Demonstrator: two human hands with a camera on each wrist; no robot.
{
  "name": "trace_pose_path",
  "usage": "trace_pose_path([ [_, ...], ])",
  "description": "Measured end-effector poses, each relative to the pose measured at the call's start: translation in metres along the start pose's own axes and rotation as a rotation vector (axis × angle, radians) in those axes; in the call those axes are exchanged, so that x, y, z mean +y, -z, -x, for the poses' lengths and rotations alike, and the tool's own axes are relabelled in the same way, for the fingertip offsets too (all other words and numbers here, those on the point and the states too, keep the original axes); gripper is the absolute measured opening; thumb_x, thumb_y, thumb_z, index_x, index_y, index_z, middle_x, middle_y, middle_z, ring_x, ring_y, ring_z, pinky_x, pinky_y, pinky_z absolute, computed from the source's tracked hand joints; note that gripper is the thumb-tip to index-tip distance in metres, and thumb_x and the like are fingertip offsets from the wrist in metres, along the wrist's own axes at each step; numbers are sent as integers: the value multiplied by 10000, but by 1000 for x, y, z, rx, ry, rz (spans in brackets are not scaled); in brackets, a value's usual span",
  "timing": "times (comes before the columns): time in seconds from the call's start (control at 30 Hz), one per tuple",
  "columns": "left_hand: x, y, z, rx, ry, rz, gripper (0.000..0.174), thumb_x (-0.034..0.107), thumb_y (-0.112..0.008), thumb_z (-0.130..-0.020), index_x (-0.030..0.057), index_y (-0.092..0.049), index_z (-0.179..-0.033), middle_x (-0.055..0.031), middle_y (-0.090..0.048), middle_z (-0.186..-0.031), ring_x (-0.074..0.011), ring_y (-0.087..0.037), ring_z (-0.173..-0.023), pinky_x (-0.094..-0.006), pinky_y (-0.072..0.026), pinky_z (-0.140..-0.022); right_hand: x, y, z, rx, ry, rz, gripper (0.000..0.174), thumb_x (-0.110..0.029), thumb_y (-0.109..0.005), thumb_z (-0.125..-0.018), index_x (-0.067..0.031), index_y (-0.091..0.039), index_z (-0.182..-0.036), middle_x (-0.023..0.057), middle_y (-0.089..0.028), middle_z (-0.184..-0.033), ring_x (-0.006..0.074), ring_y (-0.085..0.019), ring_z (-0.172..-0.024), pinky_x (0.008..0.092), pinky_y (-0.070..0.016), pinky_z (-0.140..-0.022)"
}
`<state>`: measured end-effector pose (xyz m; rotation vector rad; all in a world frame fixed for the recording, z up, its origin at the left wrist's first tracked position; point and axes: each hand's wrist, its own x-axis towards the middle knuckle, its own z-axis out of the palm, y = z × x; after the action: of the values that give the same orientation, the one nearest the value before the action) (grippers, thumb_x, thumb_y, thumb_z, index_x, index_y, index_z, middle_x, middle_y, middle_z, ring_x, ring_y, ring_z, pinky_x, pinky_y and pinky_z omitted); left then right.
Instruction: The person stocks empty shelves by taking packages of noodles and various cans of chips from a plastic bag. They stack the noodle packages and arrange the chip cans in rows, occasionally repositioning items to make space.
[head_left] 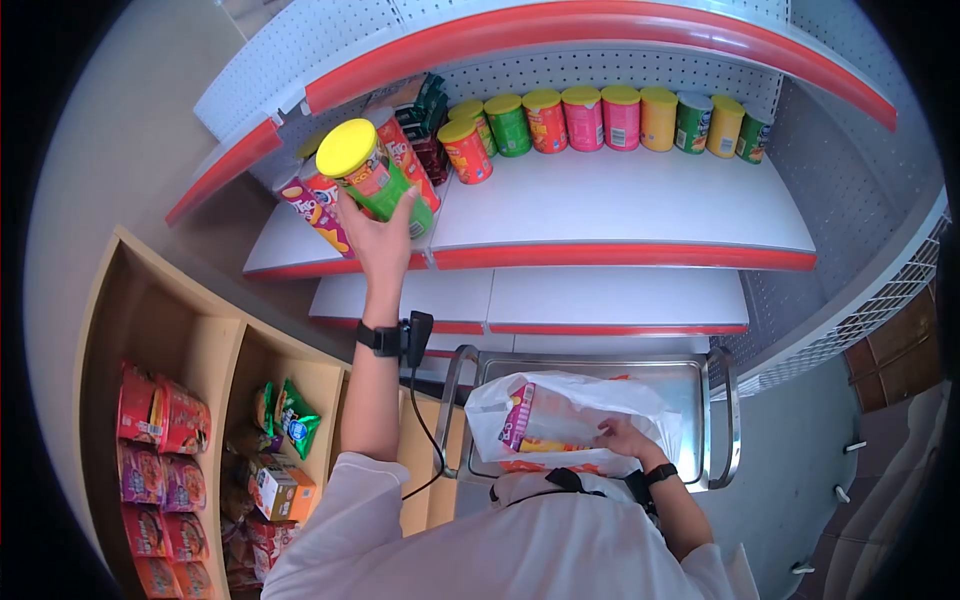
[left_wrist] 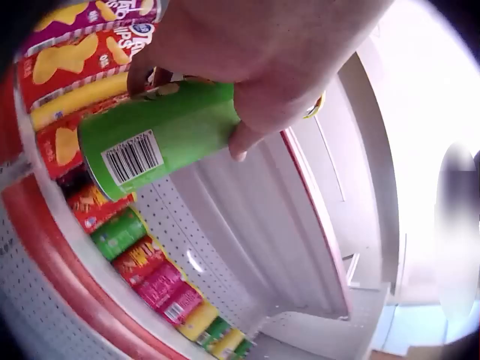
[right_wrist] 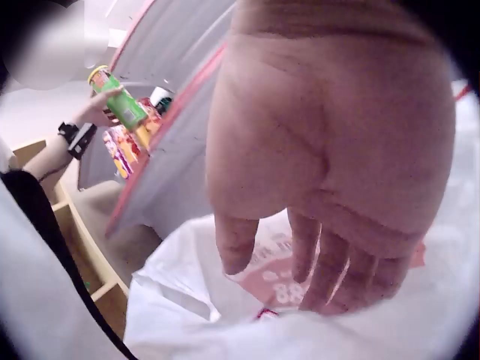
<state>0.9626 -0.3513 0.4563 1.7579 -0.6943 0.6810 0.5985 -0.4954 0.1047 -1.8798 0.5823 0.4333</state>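
Observation:
My left hand (head_left: 380, 238) grips a green chip canister (head_left: 403, 207) with a yellow lid, holding it tilted in front of the left part of the upper shelf. In the left wrist view the canister's barcode (left_wrist: 133, 157) faces the camera, with the thumb on one side. Purple and red chip packs (head_left: 322, 215) stand right behind it. My right hand (head_left: 625, 438) is over the mouth of a white plastic bag (head_left: 655, 410), its fingers (right_wrist: 327, 270) extended loosely downward with nothing between them. Inside the bag lie a purple pack (head_left: 517, 418) and a yellow-orange pack (head_left: 550, 445).
A row of colourful canisters (head_left: 582, 118) lines the back of the shelf (head_left: 620, 200). The bag sits on a metal cart (head_left: 690, 375) with side handles. At left, a wooden rack (head_left: 232, 370) holds instant noodle cups (head_left: 165, 410) and snack bags (head_left: 297, 418). A red-edged shelf (head_left: 600, 25) overhangs above.

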Motion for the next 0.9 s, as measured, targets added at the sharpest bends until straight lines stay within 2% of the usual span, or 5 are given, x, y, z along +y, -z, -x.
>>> trace_pose_path([
  [0.13,-28,-16,-6,119,3,-137,765,220,-792,-686,-61,-351,-1245,-225,-486,-1165,-350,-445,-1125,-437,-327,-971,24,-5,-5,-19,-163,195,608,-362,-711,-713,-8,-563,-1183,193,-583,-1180,290,-563,-1098,341,-449,-941],
  [0.33,-48,-28,3,139,18,-255,815,222,-781,-694,-80,-312,-1289,-249,-469,-1192,-374,-417,-1127,-451,-292,-992,53,-21,-20,-128,-63,447,585,-307,-700,-693,-66,-559,-1206,178,-579,-1193,304,-536,-1134,348,-423,-978],
  [0.4,-53,-29,4,202,-77,-336,793,168,-768,-700,-85,-302,-1290,-253,-430,-1194,-384,-398,-1128,-460,-288,-993,67,-33,-32,-194,9,533,555,-311,-676,-709,-87,-563,-1204,164,-583,-1191,305,-542,-1122,354,-428,-974],
  [0.7,-44,-30,26,184,-3,-374,815,110,-747,-712,-77,-239,-1323,-264,-344,-1216,-418,-351,-1153,-471,-270,-1005,65,-50,-38,-308,8,388,463,-366,-610,-760,-62,-605,-1109,183,-607,-1134,327,-567,-1074,387,-447,-914],
  [0.9,-51,-28,36,163,-7,-337,777,111,-729,-733,-85,-248,-1311,-272,-340,-1215,-424,-351,-1148,-476,-274,-998,84,-57,-45,-295,12,414,503,-347,-615,-742,-102,-576,-1179,161,-617,-1128,345,-573,-1057,397,-450,-917],
])
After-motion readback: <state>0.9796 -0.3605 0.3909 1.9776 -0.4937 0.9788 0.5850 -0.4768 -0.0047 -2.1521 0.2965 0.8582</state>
